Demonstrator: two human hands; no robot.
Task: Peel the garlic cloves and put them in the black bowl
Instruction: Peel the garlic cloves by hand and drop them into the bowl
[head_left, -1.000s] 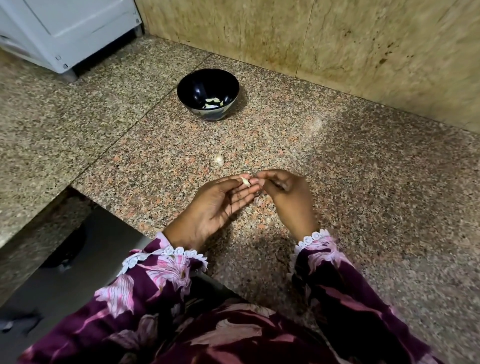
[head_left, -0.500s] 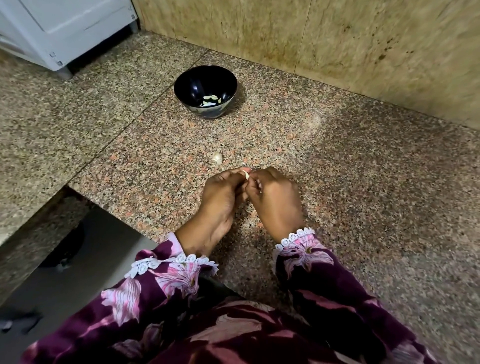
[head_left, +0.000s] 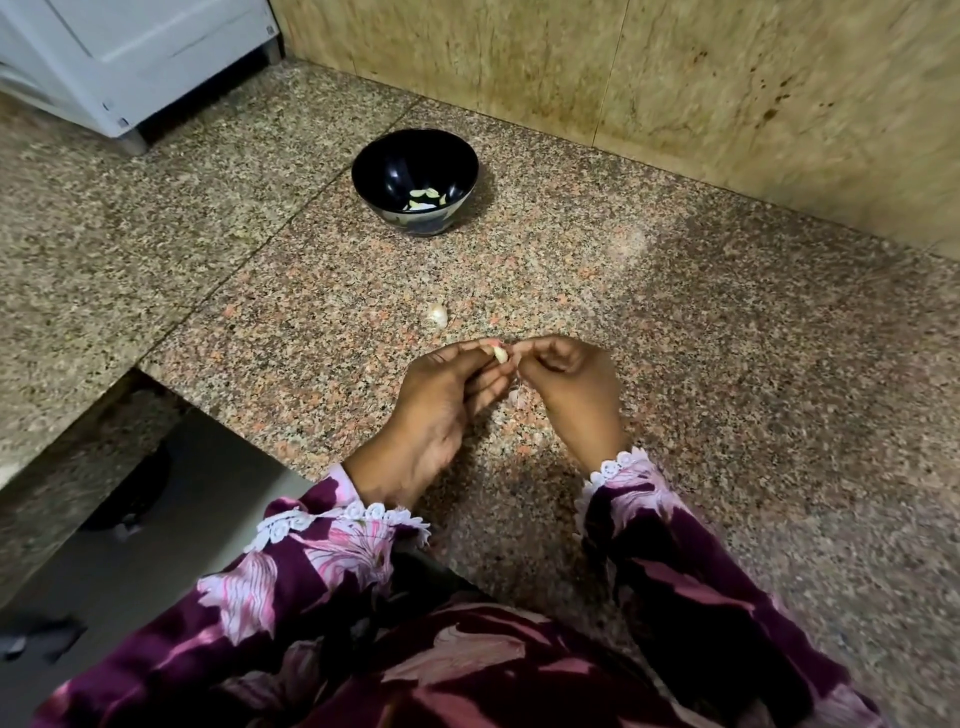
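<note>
Left hand: the left hand (head_left: 441, 405) sits just below the middle of the view, fingers curled, pinching a pale garlic clove (head_left: 500, 355) at its fingertips.
Right hand: the right hand (head_left: 576, 395) is at 3 o'clock from the left one, its fingertips meeting the left hand's at the clove; its fingers are curled in tight, working at the same clove. What exactly the thumb grips is too small to tell.
Peel: a thin whitish-pink scrap of skin (head_left: 514, 397) shows in the gap between the two hands, at 6 o'clock from the held clove; whether it hangs or lies on the stone I cannot tell.
Loose clove: a second clove (head_left: 437, 315), still in its skin, lies on the counter at 11 o'clock from the hands, near them but not touching.
Bowl: the black bowl (head_left: 384, 171) stands upright at 12 o'clock, well apart from the hands, with a few pale peeled cloves (head_left: 426, 198) in its bottom.
Counter: speckled granite counter (head_left: 727, 338) carries everything; a seam runs across it at 10 o'clock.
Wall: a tan stone wall (head_left: 675, 78) rises behind the bowl.
Appliance: a white appliance (head_left: 130, 52) sits at the 11 o'clock corner.
Sleeves: both wrists wear dark purple floral sleeves (head_left: 322, 571) with white lace cuffs.
</note>
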